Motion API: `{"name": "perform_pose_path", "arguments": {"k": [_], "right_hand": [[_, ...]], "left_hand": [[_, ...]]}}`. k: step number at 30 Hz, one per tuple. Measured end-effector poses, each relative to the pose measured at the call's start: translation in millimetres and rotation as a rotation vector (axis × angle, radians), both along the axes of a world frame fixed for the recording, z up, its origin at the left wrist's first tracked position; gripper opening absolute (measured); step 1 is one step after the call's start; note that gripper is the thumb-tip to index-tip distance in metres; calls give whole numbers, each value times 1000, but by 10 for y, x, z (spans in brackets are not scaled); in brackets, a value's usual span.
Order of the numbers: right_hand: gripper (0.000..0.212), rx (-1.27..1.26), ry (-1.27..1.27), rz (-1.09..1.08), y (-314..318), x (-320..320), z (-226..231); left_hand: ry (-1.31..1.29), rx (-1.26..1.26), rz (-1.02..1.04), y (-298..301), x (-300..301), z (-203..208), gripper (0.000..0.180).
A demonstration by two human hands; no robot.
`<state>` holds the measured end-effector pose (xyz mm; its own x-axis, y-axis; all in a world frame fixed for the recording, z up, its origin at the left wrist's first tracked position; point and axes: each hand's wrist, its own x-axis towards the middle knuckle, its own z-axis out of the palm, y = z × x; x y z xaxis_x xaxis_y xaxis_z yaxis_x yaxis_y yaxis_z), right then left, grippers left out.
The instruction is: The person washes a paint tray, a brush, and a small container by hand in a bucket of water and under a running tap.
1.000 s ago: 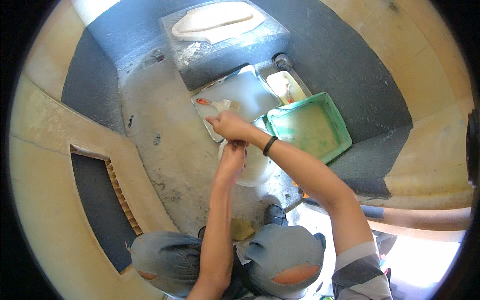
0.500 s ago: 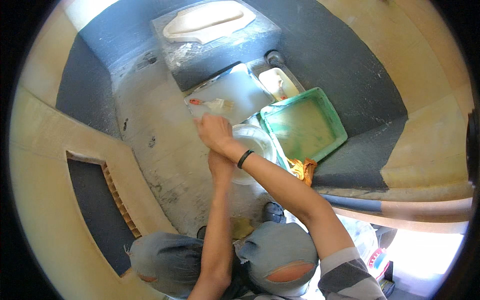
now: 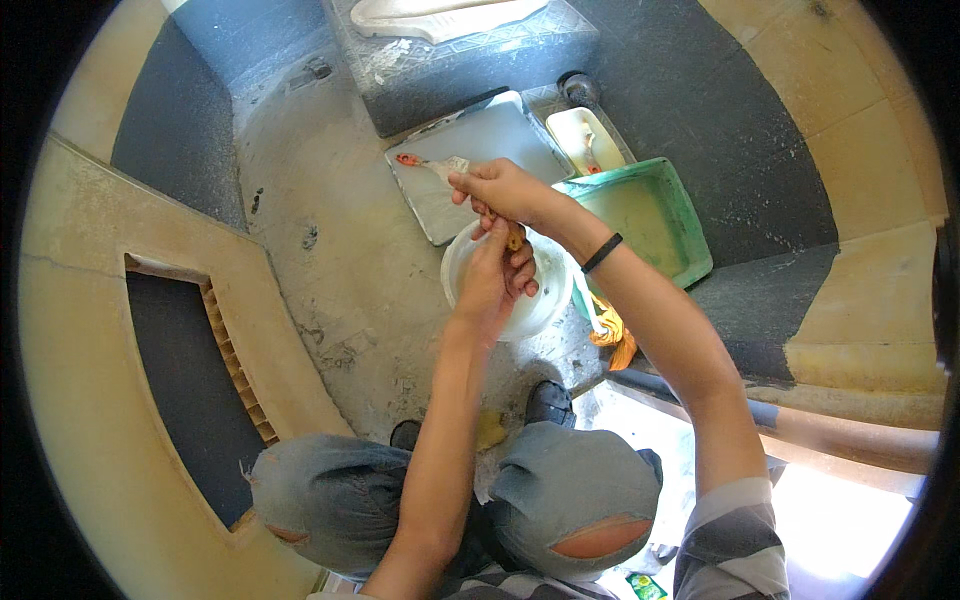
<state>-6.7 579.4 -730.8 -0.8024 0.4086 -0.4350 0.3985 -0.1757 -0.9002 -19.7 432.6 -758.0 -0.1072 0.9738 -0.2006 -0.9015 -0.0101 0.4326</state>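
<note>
Above the mouth of a translucent white bucket [image 3: 550,300], both my hands are close together. My left hand [image 3: 494,278] has its fingers curled round a small brownish-orange thing [image 3: 516,238], mostly hidden, whose kind I cannot make out. Just above it, my right hand [image 3: 508,190] is closed, thumb against fingers; whatever it grips is covered by them. Past its fingertips, a flat paintbrush [image 3: 432,166] with a red-orange handle lies over a shallow grey tray [image 3: 432,208]. The right fingers overlap the bristle end in view; touching or apart, I cannot tell.
A green tub [image 3: 690,232] of cloudy liquid stands right of the bucket, with an orange-yellow cloth [image 3: 622,350] beside it. Behind are a small cream tray [image 3: 566,128] and a dark step [image 3: 470,70] bearing a white squat toilet pan [image 3: 440,22]. Walls close in on both sides.
My hands, crossed at the wrists before, are now uncrossed, with the right above the left. Both have moved right, over the bucket. A small brownish-orange thing now shows in the left hand.
</note>
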Motion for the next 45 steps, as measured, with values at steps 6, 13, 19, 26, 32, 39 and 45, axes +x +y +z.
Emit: {"name": "perform_pose_path", "arguments": {"k": [6,13,19,26,32,39,45], "right_hand": [[43,453,-82,-80,-91,23,-55],[49,515,-72,-230,-263,468,80],[38,674,-158,-499,-322,1815,458],[49,1522,-1171,-265,-1243,2489,-476],[76,1371,-1296,-155,-1453,2597,-1053],[75,1484,-1238,-151,-1530,2591,-874],[41,1468,-1042,-333,-1470,2726,-1002]], "left_hand": [[513,-246,154,75,192,-177,34],[1170,-306,268,42,115,-111,39],[1471,-180,-148,12,73,475,44],[1470,-258,157,32,-163,433,32],[1401,-245,219,15,-192,669,30],[1383,-249,259,-10,-243,799,26],[1387,-218,284,6,-241,787,24]]}}
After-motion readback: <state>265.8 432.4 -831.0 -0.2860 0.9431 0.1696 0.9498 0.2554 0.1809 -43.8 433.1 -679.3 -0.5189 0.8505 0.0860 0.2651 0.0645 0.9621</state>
